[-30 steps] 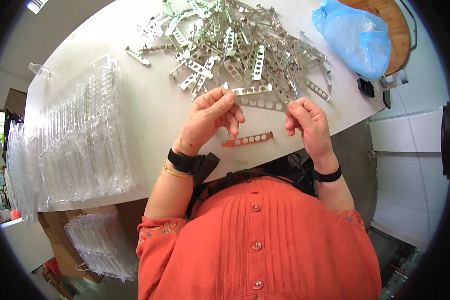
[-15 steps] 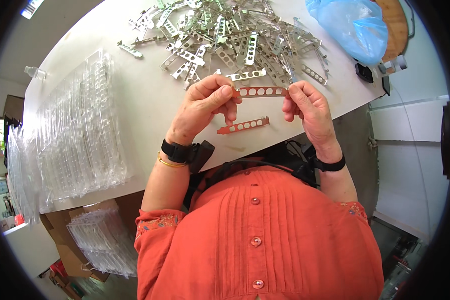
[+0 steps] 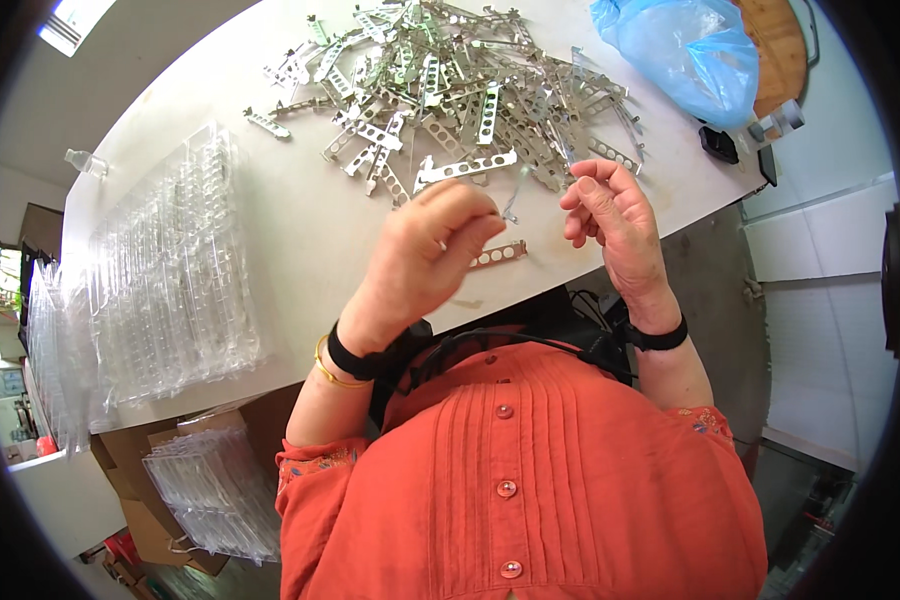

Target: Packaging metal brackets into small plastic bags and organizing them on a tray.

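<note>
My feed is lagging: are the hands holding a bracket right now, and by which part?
Cannot be told for sure. The left hand is closed above a perforated metal strip on the table; the right hand shows nothing clearly.

On the white bench [image 3: 300, 230] we see stacked clear plastic trays [image 3: 170, 290] well to the left of our left grip. More clear trays [image 3: 215, 485] sit in a cardboard box [image 3: 135, 450] below the bench edge. A blue plastic bag [image 3: 685, 55] lies beyond our right grip, beside a wooden board [image 3: 775, 45].
</note>
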The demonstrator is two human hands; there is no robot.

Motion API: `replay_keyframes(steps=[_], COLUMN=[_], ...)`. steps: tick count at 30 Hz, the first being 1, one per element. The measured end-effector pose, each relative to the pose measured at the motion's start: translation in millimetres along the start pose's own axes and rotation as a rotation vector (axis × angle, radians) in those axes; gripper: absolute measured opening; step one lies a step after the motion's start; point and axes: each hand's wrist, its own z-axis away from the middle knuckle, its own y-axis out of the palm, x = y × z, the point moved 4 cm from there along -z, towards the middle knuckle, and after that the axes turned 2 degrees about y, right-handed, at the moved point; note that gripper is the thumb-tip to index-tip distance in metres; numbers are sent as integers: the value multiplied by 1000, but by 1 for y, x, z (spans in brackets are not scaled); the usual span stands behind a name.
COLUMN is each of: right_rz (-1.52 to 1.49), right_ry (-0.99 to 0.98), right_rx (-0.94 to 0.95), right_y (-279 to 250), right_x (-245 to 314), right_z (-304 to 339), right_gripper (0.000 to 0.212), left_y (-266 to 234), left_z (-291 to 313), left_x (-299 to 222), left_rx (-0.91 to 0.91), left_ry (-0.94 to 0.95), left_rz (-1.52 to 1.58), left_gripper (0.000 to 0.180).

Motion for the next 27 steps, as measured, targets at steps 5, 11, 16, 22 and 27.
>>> replay_keyframes(steps=[5, 11, 16, 22, 27], right_rz=[89, 191, 183, 179, 187], right_ry=[178, 219, 162, 195, 218], right_rx=[151, 193, 92, 68, 104], right_y=[4, 2, -17, -33, -33], right_x=[-4, -16, -11, -9, -13], right_z=[3, 6, 1, 0, 2], right_gripper=[25, 26, 26, 27, 26], left_y=[32, 54, 45, 51, 61], left_z=[4, 3, -4, 6, 8], left_x=[-26, -33, -7, 21, 29], left_rx=[79, 225, 158, 310, 354], left_ry=[294, 374, 58, -100, -73], left_rz=[-569, -696, -609, -682, -708], left_gripper=[14, 18, 16, 20, 12])
